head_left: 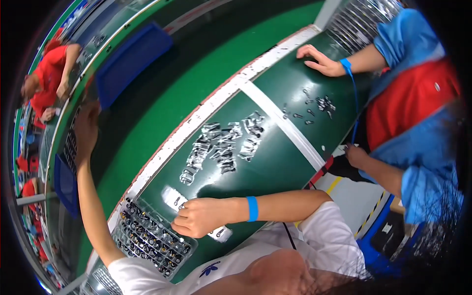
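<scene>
My left hand (87,129) reaches across the green belt to the far left. It is beside a dark tray of small parts (70,146), and its fingers are blurred and dark. My right hand (200,217), with a blue wristband (252,209), is above the near bench with its fingers curled closed. Whatever they may hold is hidden. White pads with small dark parts, one of them a white pad (173,197), show on both sides of this hand. To its left sits a clear compartment tray (152,241) full of small black parts.
Rows of small bagged parts (216,147) lie on the green bench. Across a white divider (282,125), a co-worker's hand (322,63) rests near loose black parts (324,104). Blue bins (132,64) stand along the belt (196,73). Stacked clear trays (364,24) are at upper right.
</scene>
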The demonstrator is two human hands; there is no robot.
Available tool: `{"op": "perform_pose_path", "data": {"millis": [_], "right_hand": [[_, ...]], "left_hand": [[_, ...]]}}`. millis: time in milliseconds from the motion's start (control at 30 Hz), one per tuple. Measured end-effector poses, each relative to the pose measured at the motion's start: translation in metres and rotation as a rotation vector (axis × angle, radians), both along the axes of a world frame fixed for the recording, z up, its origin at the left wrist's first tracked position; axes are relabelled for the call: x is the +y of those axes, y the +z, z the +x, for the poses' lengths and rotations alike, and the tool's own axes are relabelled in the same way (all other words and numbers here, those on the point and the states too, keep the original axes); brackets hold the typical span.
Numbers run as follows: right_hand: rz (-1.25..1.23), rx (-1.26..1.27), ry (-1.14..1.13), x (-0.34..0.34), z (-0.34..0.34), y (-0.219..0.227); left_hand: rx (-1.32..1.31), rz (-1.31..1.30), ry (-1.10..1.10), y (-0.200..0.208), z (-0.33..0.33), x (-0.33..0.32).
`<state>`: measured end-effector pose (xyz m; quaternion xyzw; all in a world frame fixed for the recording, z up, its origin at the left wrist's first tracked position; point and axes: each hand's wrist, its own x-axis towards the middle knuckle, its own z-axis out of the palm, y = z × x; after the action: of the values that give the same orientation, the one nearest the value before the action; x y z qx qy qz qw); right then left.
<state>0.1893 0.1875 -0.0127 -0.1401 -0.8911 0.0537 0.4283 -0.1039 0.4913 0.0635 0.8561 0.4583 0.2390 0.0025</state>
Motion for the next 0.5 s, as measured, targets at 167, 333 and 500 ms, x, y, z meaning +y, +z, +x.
{"op": "perform_pose_path", "data": {"millis": [167, 333, 500], "right_hand": [[0.073, 0.117, -0.121, 0.004, 0.004, -0.004], [-0.444, 0.445, 0.056, -0.008, -0.002, 0.021], [-1.44, 0.542, 0.659, -0.023, -0.008, 0.02]], "left_hand": [[-0.28, -0.246, -0.019, 0.033, 0.025, -0.168], [-0.727, -0.284, 0.084, 0.01, 0.027, -0.335], [-0.942, -0.21, 0.133, -0.039, 0.066, -0.391]]}}
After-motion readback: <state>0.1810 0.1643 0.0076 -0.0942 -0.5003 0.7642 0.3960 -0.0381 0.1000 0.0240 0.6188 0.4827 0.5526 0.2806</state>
